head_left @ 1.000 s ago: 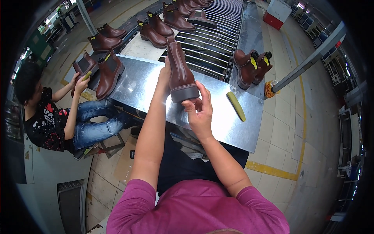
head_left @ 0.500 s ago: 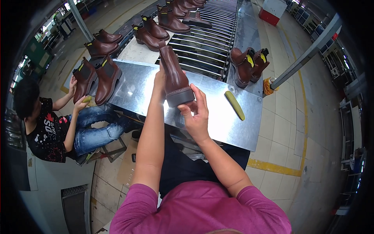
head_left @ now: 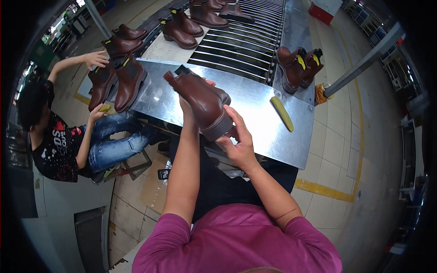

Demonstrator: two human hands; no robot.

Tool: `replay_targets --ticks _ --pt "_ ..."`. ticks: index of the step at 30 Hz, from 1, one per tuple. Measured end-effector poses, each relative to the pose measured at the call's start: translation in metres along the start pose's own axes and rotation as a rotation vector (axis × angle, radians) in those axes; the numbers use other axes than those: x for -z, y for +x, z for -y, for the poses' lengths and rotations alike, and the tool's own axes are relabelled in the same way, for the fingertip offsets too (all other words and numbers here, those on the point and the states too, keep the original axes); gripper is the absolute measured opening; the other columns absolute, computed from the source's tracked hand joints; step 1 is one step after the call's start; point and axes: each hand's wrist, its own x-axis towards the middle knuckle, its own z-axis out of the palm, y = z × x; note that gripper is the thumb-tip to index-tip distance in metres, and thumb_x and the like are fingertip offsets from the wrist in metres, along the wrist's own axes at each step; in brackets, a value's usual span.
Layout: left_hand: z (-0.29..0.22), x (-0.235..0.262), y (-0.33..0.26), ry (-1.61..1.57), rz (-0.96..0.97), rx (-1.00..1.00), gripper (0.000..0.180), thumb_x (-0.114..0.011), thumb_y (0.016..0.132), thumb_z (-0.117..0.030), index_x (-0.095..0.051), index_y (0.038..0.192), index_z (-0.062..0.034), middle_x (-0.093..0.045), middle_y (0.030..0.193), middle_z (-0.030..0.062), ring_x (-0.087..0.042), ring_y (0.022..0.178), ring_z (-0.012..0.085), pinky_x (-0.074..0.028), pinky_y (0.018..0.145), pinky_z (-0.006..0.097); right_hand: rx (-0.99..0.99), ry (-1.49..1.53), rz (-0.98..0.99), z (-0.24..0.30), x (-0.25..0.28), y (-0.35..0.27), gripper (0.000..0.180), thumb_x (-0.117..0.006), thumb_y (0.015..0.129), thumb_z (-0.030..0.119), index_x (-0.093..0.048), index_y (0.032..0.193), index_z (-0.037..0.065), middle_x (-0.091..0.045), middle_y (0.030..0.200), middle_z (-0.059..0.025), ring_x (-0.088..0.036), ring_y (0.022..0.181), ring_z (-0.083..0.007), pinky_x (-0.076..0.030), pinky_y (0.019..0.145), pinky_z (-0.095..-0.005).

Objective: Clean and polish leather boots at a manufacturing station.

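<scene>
A brown leather ankle boot (head_left: 200,100) is held in both my hands above the metal table. It lies tilted, heel toward me and its opening at the upper left. My left hand (head_left: 186,108) grips it from the left and underneath, with fingertips showing beyond its far side. My right hand (head_left: 240,143) has its fingers closed around the heel and sole edge. A long yellow-green bar (head_left: 282,113), its kind unclear, lies on the table to the right of my hands.
A metal-topped table (head_left: 259,136) meets a roller conveyor (head_left: 236,50). Several brown boots stand at the far left, and a pair of boots (head_left: 298,68) stands on the right ledge. At left a seated co-worker (head_left: 54,136) holds a small green piece beside two boots. A grey post (head_left: 364,63) rises at right.
The boot has turned from nearly upright to tilted left and come lower, toward me. My hands stay on it. The co-worker's far hand has lifted off a boot and reaches over it.
</scene>
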Motion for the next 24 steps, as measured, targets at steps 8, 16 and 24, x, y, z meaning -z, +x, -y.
replay_targets --ticks 8,16,24 --pt "0.032 0.03 -0.038 -0.2 -0.025 0.035 0.055 -0.039 0.108 -0.044 -0.057 0.128 0.0038 -0.07 0.12 0.025 -0.069 0.11 0.0302 -0.056 0.097 0.04 -0.3 0.364 0.043 0.006 0.012 -0.034 0.089 -0.079 0.092 0.035 -0.033 0.161 0.004 -0.042 0.16 -0.0181 -0.045 0.144 -0.0288 -0.038 0.117 -0.0399" --pt "0.0 -0.024 -0.131 0.243 -0.143 0.143 0.046 -0.047 0.11 -0.034 -0.052 0.14 0.0 -0.058 0.14 0.0154 -0.057 0.13 0.0248 -0.044 0.115 0.039 -0.347 0.293 -0.009 -0.026 0.016 -0.108 0.09 -0.089 0.084 0.031 -0.043 0.156 0.002 -0.029 0.169 -0.0196 -0.025 0.158 -0.0301 -0.031 0.124 -0.0425" --pt "0.009 -0.019 -0.183 0.079 -0.385 0.285 0.049 -0.053 0.108 -0.04 -0.053 0.14 -0.0022 -0.059 0.133 0.0141 -0.063 0.118 0.0249 -0.05 0.106 0.039 -0.122 -0.152 0.272 -0.025 0.03 -0.112 0.088 -0.091 0.08 0.024 -0.048 0.154 0.004 -0.033 0.167 -0.0222 -0.034 0.155 -0.0375 -0.033 0.123 -0.0444"
